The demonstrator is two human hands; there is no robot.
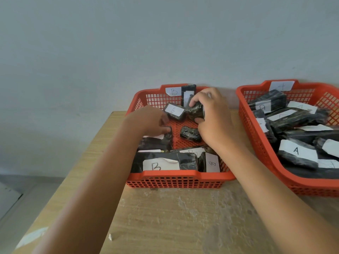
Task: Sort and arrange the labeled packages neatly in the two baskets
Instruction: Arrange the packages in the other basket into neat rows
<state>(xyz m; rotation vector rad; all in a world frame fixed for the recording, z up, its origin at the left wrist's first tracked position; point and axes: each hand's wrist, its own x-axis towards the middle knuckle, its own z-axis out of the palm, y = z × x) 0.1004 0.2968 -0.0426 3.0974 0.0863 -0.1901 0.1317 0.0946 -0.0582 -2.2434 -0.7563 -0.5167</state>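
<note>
right hand (211, 114): you're gripping a black wrapped package (196, 111) above the middle of the B basket (176, 176), fingers over its top, thumb under it.
left hand (149, 123): you're reaching into the basket's left side, fingertips touching a black package (167, 133) there; blurred, so can't tell if your grip is closing on it.
B basket: sitting centre frame on the tabletop (165, 217), holding B-labelled packages; the front B package (163, 164) is lying along its lower wall, another B package (173, 111) is lying near the back.
loose package (190, 133): lying on the basket floor, just below your right hand.
A basket (256, 143): sitting at right of frame, just beside the B basket, holding A-labelled packages (297, 153) piled together.
</note>
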